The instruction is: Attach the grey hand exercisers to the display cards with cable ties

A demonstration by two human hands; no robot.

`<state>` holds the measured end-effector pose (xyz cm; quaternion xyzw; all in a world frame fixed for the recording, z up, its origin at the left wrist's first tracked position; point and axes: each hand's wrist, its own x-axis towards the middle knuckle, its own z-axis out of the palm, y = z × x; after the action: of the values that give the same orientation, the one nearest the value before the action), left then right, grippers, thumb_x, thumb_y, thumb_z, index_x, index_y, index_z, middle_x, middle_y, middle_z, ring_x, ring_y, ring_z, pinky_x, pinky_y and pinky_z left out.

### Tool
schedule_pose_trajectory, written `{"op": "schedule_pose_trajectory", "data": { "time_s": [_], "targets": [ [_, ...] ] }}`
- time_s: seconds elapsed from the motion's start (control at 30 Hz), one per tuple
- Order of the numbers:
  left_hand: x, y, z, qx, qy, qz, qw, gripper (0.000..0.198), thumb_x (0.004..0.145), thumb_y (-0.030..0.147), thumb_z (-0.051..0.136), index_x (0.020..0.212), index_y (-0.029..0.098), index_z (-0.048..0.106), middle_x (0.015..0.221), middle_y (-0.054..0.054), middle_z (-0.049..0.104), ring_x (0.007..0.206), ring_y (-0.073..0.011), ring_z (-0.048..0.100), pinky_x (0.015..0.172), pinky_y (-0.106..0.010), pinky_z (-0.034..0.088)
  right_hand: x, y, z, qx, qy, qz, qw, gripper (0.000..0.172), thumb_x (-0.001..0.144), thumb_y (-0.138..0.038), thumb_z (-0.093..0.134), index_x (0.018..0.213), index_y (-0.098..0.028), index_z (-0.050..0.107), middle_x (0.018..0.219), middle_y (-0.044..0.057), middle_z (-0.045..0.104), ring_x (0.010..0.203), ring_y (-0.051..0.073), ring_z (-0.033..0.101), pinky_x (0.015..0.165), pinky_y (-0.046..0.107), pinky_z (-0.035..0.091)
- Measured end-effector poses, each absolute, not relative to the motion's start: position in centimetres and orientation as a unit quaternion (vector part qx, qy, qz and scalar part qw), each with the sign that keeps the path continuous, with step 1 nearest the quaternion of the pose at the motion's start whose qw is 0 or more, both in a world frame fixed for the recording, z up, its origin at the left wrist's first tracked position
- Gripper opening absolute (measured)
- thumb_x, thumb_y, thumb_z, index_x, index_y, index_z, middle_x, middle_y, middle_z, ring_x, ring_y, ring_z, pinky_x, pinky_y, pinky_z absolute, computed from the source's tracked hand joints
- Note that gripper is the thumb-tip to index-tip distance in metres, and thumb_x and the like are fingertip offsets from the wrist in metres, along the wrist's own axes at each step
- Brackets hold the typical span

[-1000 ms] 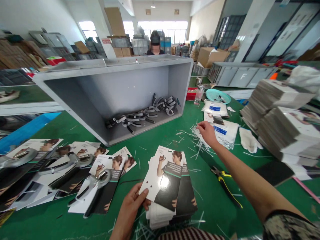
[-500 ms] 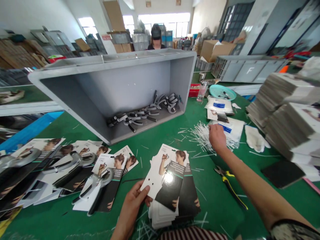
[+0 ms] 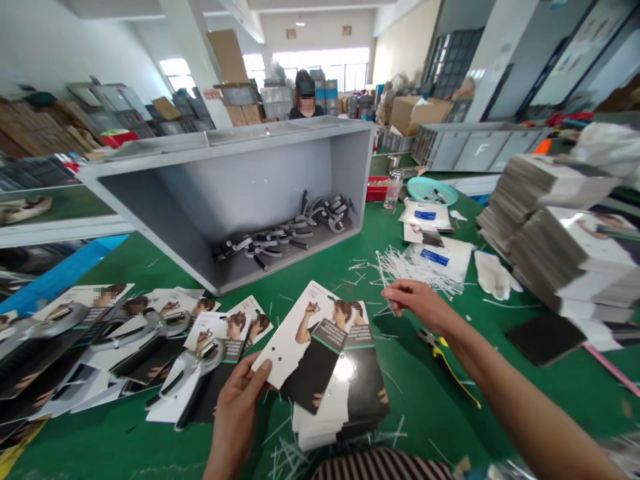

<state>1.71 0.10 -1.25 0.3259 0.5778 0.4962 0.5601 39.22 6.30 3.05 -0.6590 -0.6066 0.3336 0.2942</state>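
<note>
My left hand (image 3: pixel 235 410) holds a printed backing card (image 3: pixel 305 350) by its lower left edge, tilted above a stack of similar cards (image 3: pixel 340 413). My right hand (image 3: pixel 423 303) is over the green mat, with fingertips pinched on what looks like a thin white plastic tie (image 3: pixel 386 300). A loose pile of white ties (image 3: pixel 410 267) lies just beyond those fingers. To the left, black-and-silver hand grip trainers (image 3: pixel 193 363) lie on cards. Yellow-handled pliers (image 3: pixel 440 350) are partly hidden under my right forearm.
A grey bin (image 3: pixel 225 200) lying on its side holds several grip trainers. Tall card stacks (image 3: pixel 560 233) rise at the right, beside a white glove (image 3: pixel 493 275) and plastic bags (image 3: pixel 440 260). A person (image 3: pixel 305 100) stands behind the bin.
My right hand has drawn back from the tie pile toward the cards, moving left and nearer. My left hand has tilted the card further left and lifted it off the stack.
</note>
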Motion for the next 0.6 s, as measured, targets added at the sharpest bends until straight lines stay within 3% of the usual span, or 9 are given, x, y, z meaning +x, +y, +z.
{"op": "schedule_pose_trajectory", "data": {
  "time_s": [0.2,0.43,0.6],
  "targets": [
    [1.3,-0.9,0.6,0.341,0.555,0.486,0.582,0.045,0.071,0.042,0.079,0.106,0.015,0.067,0.086,-0.005,0.072,0.073,-0.0175,0.065,0.070,-0.027,0.053,32.7,4.6,3.7,-0.519,-0.530,0.570,0.355,0.032,0.082,-0.049,0.066,0.077,-0.018,0.062,0.061,-0.003,0.059,0.055,0.012,0.054,0.060,0.027,0.043],
    [0.1,-1.6,-0.2,0.348,0.546,0.483,0.590,0.039,0.075,0.043,0.076,0.102,0.015,0.067,0.082,-0.004,0.072,0.073,-0.0172,0.065,0.069,-0.026,0.052,31.5,4.2,3.3,-0.488,-0.539,0.596,0.343,0.031,0.084,-0.047,0.066,0.078,-0.017,0.060,0.063,-0.004,0.058,0.053,0.011,0.053,0.056,0.025,0.043],
    [0.1,-1.1,1.1,0.400,0.522,0.461,0.596,0.037,0.079,0.044,0.072,0.100,0.014,0.067,0.073,-0.002,0.068,0.058,-0.0130,0.059,0.053,-0.022,0.047,30.8,4.1,3.8,-0.500,-0.520,0.575,0.387,0.029,0.084,-0.047,0.068,0.085,-0.019,0.060,0.074,0.002,0.069,0.063,0.016,0.065,0.063,0.029,0.053]
  ]
}}
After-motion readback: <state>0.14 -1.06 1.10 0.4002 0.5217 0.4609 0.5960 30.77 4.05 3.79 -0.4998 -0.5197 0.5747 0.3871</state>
